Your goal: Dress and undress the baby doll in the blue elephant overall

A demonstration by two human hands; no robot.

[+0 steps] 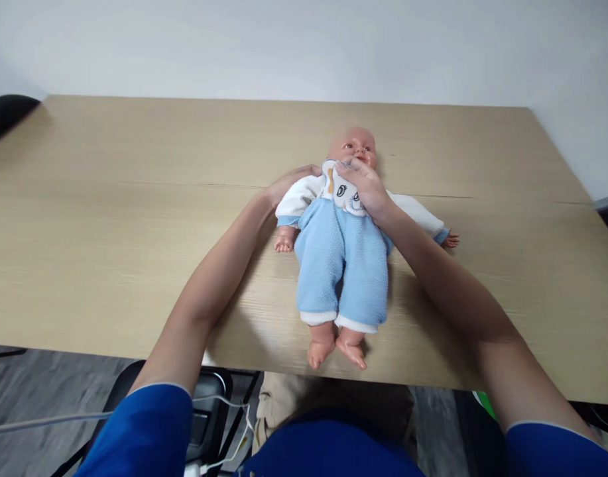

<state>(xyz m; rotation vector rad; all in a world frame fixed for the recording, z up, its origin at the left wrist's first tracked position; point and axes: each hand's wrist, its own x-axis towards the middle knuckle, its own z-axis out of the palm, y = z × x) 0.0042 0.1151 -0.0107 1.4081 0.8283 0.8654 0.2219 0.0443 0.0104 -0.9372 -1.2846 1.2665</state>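
Table point(134, 218) | doll point(341, 252) supine; left hand point(288, 182) at shoulder; right hand point(366, 189) on chest

The light is bright and even, soft, coming from above — no glare on the table point(109, 218) or the pale wall point(304, 46). My arms throw faint, blurred shadows onto the wood beside the doll point(341, 258). The middle is sharp; the fleece shows its nap. Toward the edges the view bends — the table's far edge bows, and my sleeves look stretched and slightly smeared.
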